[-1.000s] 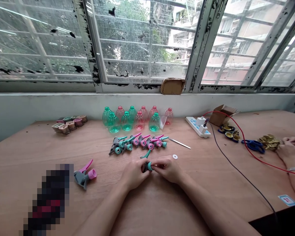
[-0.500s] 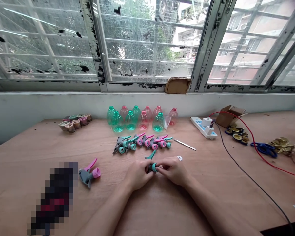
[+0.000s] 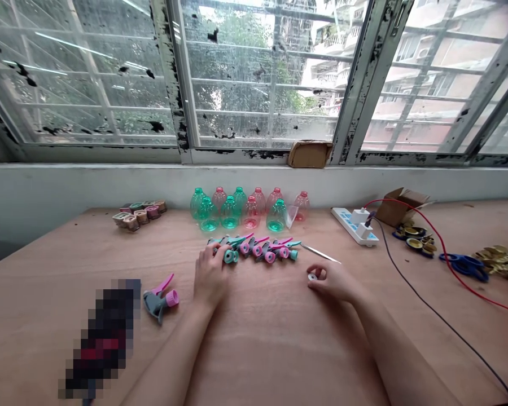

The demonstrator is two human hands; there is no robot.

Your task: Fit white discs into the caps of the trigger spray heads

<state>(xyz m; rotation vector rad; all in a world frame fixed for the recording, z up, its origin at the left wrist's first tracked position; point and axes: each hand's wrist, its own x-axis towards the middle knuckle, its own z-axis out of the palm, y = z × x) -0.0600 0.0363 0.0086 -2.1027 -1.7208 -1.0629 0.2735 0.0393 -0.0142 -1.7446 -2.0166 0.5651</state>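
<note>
Washer (image 3: 312, 277) now at right hand (image 3: 337, 281); left hand (image 3: 210, 276) at spray heads (image 3: 254, 250).

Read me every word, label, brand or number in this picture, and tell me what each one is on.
Nothing here can be read.
Power strip: blue patches, too small to make out any lettering.
White disc at the right hand: too small to tell.
Dark object: pixelated, so no marking is readable.
</note>
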